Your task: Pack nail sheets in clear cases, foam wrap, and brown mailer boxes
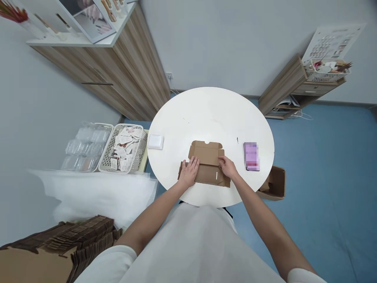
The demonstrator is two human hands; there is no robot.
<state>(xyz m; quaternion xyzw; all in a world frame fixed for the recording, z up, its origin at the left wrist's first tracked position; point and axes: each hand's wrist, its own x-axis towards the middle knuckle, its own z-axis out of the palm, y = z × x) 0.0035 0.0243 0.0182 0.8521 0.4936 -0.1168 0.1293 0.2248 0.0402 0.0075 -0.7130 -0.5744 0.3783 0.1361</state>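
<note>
A brown cardboard box blank, unfolded with creased flaps, lies on the white round table in front of me. My left hand rests on its left side, fingers stretched out over the cardboard. On the opposite side, my right hand pinches the edge of the cardboard near a side flap. A small white slit shows in the near panel. To the right of my right hand lies a phone with a purple screen. A small white packet sits at the table's left edge.
Left of the table stand a white basket of cards and a basket of clear plastic cases. White sheets and stacked flat cardboard are nearer. An open carton stands on the floor at right.
</note>
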